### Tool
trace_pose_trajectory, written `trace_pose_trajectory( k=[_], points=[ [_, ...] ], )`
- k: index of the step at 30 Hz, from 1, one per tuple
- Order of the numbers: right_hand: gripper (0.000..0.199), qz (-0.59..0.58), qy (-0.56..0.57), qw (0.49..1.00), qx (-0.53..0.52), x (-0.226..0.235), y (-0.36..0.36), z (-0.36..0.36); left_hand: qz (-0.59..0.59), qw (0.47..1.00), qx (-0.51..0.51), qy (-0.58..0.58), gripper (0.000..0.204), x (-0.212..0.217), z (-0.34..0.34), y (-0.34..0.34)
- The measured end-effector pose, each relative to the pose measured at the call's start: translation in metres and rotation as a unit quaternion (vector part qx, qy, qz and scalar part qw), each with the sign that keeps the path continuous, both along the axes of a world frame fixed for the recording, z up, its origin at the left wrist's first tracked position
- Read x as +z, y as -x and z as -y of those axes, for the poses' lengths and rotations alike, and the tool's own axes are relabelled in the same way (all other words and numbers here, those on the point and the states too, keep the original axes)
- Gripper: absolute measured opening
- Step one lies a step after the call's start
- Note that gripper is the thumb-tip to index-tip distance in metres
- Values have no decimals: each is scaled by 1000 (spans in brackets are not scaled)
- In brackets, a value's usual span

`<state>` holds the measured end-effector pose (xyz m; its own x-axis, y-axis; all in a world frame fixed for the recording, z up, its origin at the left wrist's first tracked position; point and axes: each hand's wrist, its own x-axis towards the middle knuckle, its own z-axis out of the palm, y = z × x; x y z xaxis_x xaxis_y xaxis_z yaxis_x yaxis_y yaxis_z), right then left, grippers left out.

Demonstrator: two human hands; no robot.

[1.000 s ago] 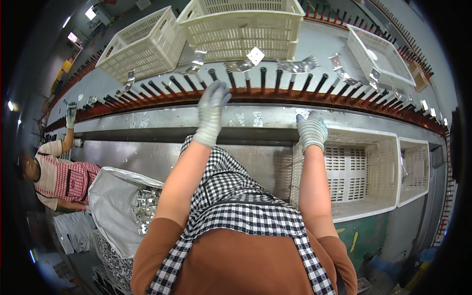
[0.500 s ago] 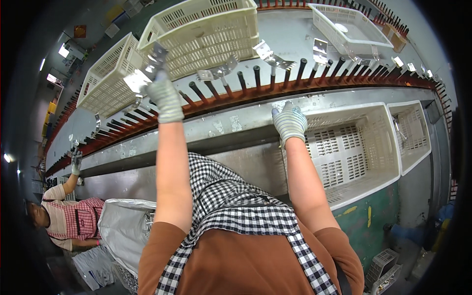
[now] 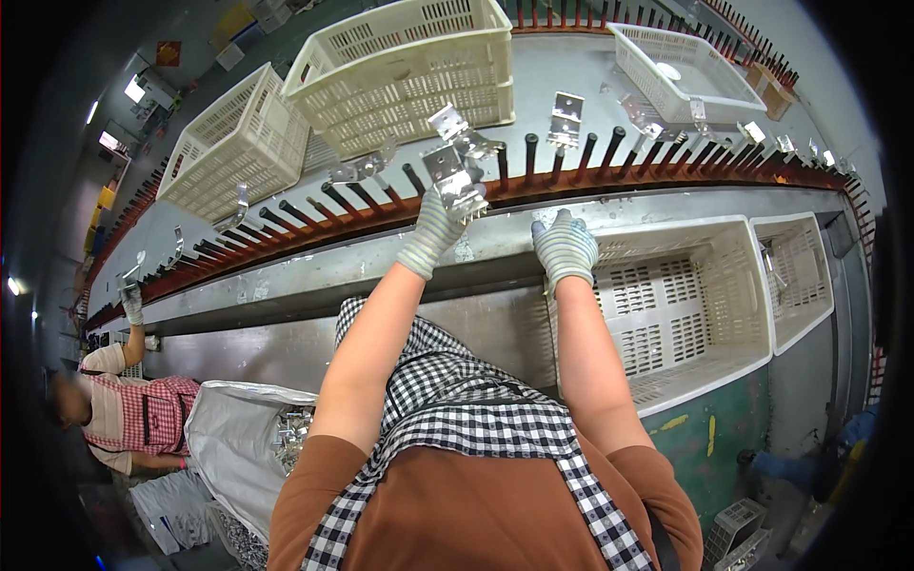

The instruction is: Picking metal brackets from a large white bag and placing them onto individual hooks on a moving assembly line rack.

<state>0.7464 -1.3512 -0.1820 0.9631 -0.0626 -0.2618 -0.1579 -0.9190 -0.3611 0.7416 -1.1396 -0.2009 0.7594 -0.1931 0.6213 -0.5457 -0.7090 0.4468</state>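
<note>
My left hand (image 3: 436, 231), in a striped pale knit glove, is closed around a shiny bent metal bracket (image 3: 447, 171). It is held up just in front of the row of black-tipped pegs (image 3: 530, 157). Behind it, another metal bracket (image 3: 459, 128) hangs on the pegs. My right hand (image 3: 565, 247), gloved alike, is on the metal ledge beside the near-left corner of a white plastic crate (image 3: 657, 381). Its fingers are curled, and whatever may be in them is hidden.
More brackets (image 3: 565, 119) hang along the curved rack. Tall cream crates (image 3: 400, 95) and a low white basket (image 3: 690, 100) stand behind it. At left a white sack (image 3: 228, 447) holds metal parts. A co-worker (image 3: 143, 409) reaches toward the rack further left.
My left hand has moved right and nearer, away from the left pegs, with the bracket in it. My right hand has stayed by the crate corner. The view has shifted slightly.
</note>
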Motion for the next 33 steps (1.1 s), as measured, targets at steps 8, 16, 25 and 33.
trace_pose_trajectory(
  k=[8, 16, 25, 33],
  points=[
    [51, 28, -10, 1000, -7, -6, 0, 3, 26, 982, 66, 175, 19, 7, -15, -25],
    [52, 16, -23, 1000, -8, -3, 1, 2, 272, 943, 112, -155, 23, 61, -10, -5],
    [57, 22, -9, 1000, 2, -14, -5, 2, -316, 885, -118, 321, 33, -4, 59, -8],
    [55, 25, -14, 1000, 2, -13, -3, 3, -471, 642, -29, 604, 26, -3, 68, -39]
  ],
)
